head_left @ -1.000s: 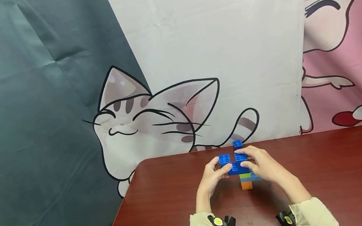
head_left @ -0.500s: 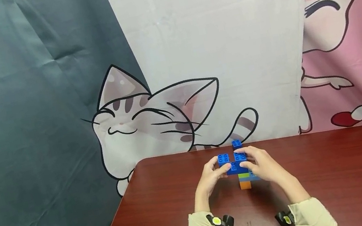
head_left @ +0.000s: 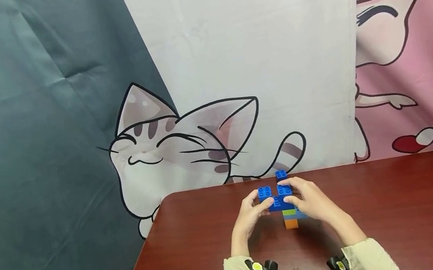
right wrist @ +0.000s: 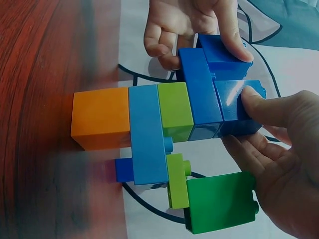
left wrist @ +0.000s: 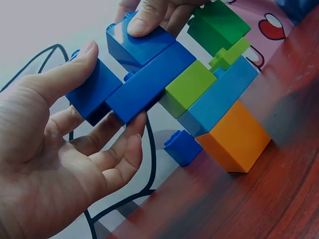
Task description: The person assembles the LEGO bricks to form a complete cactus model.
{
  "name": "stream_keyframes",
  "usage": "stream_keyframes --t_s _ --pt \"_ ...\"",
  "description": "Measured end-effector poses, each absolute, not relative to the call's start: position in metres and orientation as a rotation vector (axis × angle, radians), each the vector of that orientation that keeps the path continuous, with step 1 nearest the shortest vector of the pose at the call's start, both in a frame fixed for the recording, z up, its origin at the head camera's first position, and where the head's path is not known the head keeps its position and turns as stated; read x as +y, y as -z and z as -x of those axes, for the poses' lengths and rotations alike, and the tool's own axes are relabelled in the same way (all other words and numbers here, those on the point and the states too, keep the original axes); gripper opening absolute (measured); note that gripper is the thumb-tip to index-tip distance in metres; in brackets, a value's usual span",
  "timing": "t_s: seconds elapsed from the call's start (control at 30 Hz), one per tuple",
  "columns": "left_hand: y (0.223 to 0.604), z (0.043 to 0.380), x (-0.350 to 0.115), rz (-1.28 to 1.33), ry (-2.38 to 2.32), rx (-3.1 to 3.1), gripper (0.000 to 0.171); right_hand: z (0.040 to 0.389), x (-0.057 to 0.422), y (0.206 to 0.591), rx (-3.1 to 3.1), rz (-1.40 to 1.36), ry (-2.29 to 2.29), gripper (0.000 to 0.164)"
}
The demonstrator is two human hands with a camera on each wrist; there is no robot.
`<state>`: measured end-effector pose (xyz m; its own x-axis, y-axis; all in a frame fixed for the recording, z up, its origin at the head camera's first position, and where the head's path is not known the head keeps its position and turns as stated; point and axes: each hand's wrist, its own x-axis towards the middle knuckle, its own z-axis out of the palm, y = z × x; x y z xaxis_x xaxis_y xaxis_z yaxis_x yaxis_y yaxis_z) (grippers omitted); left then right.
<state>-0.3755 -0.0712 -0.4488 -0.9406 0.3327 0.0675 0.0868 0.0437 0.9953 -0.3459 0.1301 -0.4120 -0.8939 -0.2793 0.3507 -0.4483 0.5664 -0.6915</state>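
A stack of toy building blocks stands on the table, with an orange block (right wrist: 99,117) at its foot. Above it come a light blue plank-like block (left wrist: 219,99), a lime block (right wrist: 174,109) and a long dark blue block (left wrist: 149,82). My left hand (head_left: 249,220) holds a blue block (left wrist: 94,89) at the long block's left end, thumb above and fingers below. My right hand (head_left: 315,198) grips another blue block (right wrist: 237,99) beside it, on the long block. A thin lime block (right wrist: 177,181) and a green block (right wrist: 219,204) top the other branch.
Behind the stack a separate-looking small blue block (left wrist: 182,148) stands low by the table; its base is partly hidden. The reddish-brown table (head_left: 190,255) runs back to a cartoon cat curtain (head_left: 174,166). Black camera mounts (head_left: 266,268) sit at both wrists.
The head view has shifted slightly, so table, hands and blocks appear a little further left. Both hands keep their hold, and the stack looks the same.
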Motion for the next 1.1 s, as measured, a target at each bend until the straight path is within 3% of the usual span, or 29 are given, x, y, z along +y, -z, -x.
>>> stream_keyframes --t_s 1.1 --pt "0.4462 0.3758 -0.0736 -0.431 -1.981 2.173 0.042 0.3478 0.1277 0.4141 -2.517 -0.586 -1.259 0.044"
